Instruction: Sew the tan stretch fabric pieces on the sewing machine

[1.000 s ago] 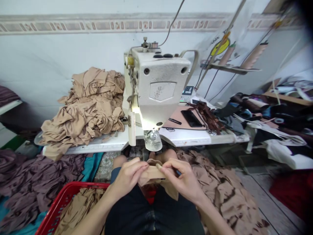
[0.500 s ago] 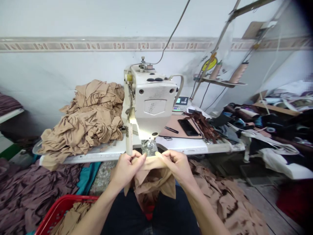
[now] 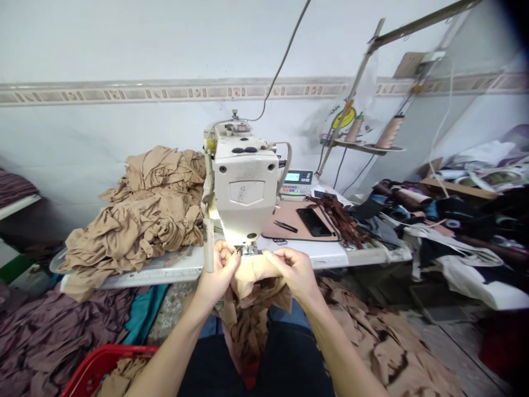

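A tan piece of fabric is stretched between my two hands, its upper edge close to the needle area of a white sewing machine. My left hand pinches the fabric's left end, just left of the presser foot. On the other side, my right hand pinches the right end, thumb on top. The rest of the cloth hangs in folds over my lap. Whether the edge lies under the foot cannot be made out.
Crumpled tan garments are heaped left of the machine. Snips and a black phone lie on a mat at right. Thread cones stand behind. A red basket and purple cloth are low left; tan cloth lies low right.
Both hands have brought the fabric's edge forward, closer to the presser foot. The left hand has risen beside the needle area. The head view has shifted slightly.
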Motion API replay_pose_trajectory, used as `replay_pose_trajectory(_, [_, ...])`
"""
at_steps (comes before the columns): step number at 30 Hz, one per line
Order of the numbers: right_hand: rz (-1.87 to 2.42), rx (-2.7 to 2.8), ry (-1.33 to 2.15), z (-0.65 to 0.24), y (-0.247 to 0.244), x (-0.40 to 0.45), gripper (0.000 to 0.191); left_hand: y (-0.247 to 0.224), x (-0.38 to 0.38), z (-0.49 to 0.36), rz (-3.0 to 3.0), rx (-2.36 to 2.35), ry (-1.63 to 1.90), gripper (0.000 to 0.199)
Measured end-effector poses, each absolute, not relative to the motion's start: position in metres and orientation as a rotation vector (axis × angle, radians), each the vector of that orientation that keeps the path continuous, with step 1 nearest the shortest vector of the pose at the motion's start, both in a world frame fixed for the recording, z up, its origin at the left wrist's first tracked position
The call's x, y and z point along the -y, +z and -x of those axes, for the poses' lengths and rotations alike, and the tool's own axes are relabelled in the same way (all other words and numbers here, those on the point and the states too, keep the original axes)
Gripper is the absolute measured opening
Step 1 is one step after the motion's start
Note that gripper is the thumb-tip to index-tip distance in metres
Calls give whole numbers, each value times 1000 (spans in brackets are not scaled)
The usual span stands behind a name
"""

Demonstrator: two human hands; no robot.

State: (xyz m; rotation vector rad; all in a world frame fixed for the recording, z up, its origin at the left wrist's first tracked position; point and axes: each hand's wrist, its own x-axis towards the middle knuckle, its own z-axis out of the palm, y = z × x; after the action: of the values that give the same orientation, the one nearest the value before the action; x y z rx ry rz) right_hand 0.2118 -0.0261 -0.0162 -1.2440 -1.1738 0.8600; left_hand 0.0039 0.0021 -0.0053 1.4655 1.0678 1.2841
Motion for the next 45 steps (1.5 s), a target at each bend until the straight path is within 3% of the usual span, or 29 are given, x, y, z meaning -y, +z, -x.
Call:
replay_pose_trajectory(9, [1269, 1133, 863, -215, -40, 31, 51, -17, 0, 3, -1362, -1021, 1308, 33])
replay_pose_trajectory(15, [1319, 1039, 666, -209, -84, 72, 44, -47, 3, 48, -1527, -1219, 1313, 31])
replay_pose_trajectory(19, [1252, 1062, 807, -179, -96, 105, 54, -60, 2, 83, -1505, -1246, 1259, 34])
replay_pose_trajectory(23, [1113, 1094, 1114, -141, -84, 108, 51, -59, 9, 92, -1327, -1209, 1234, 42])
replay_pose_trajectory(26, [1009, 1044, 1289, -123, -68, 101, 61, -57, 24, 84, -1235, -1175, 1166, 50])
replay_pose_trajectory(29, [1003, 1059, 1302, -121, -54, 99, 53, -60, 43, 74, -1233, -1159, 1078, 54])
replay_pose_trajectory(35, [1116, 1140, 1373, -164, -42, 108, 55, -60, 66, 68, -1519, -959, 826, 44])
replay_pose_trajectory(41, [1125, 1743, 1437, -199, -17, 114, 46, -49, 77, 48, -1621, -918, 815, 22])
replay_pose_trajectory(45, [1034, 2079, 1398, -200, -5, 114, 38, -53, 89, 25, -1690, -795, 540, 34])
